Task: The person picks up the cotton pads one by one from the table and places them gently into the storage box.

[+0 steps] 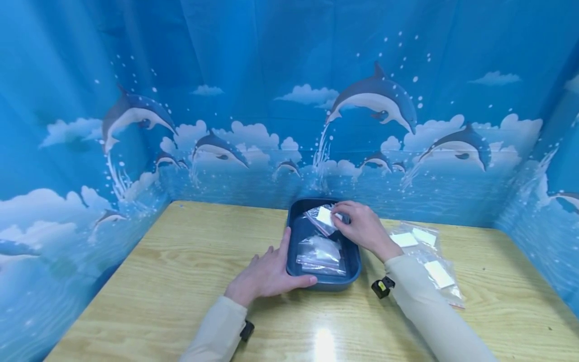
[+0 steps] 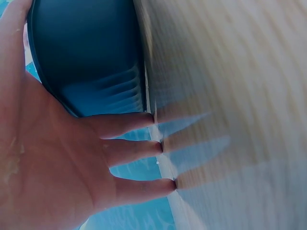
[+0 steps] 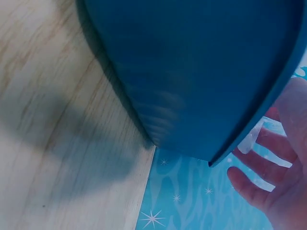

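A dark blue plastic bin [image 1: 291, 266] stands on the table, with several clear zip bags [image 1: 320, 254] lying inside near its front. My left hand [image 1: 267, 276] rests at the bin's front left corner, thumb along the front rim and index finger against the left side. In the left wrist view its other fingers [image 2: 136, 189] are straight, tips on the table. Over the back of the bin my right hand [image 1: 362, 226] pinches a zip bag [image 1: 318, 218] with a white card in it between thumb and fingers. The right wrist view shows the bin's outer wall [image 3: 192, 72] hiding most of that bag.
To the right of the bin, several zip bags [image 1: 452, 289] with white cards lie overlapping on the wooden table [image 1: 194, 241], partly behind my right forearm. A blue curtain [image 1: 271, 50] printed with dolphins hangs close behind the table and along both sides.
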`<state>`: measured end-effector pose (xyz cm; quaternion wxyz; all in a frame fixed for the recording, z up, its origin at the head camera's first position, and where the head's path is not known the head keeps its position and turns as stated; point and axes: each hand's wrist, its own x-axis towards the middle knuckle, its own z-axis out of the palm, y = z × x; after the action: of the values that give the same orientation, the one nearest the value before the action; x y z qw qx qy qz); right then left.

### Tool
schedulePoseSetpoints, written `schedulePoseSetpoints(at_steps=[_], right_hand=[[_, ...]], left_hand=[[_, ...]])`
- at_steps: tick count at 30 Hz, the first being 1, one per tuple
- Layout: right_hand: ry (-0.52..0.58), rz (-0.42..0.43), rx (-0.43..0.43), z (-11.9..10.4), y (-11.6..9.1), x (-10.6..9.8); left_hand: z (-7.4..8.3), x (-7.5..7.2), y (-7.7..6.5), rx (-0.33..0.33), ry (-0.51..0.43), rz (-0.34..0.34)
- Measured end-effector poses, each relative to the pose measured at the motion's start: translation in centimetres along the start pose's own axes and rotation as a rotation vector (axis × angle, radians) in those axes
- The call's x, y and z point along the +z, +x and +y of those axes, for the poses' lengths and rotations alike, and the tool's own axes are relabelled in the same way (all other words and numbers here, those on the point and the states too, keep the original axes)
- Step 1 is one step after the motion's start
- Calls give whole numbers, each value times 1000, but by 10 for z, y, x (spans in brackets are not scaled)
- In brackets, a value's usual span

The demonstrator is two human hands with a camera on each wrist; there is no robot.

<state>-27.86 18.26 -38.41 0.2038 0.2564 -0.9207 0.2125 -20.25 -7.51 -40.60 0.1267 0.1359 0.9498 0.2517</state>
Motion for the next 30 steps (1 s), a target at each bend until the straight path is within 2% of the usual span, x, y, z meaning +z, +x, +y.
schedulePoseSetpoints(at_steps=[8, 16, 23, 30], right_hand=[[1, -32, 78, 2, -7, -7], [0, 5, 45, 10, -26, -21], [-35, 57, -16, 21, -47, -37], [-56, 74, -32, 33, -66, -48]], left_hand=[[0, 1, 0, 4, 13, 4], [0, 1, 0, -7, 14, 0], [-1, 1, -1, 0, 10, 1], [-1, 2, -1, -2, 13, -3]])
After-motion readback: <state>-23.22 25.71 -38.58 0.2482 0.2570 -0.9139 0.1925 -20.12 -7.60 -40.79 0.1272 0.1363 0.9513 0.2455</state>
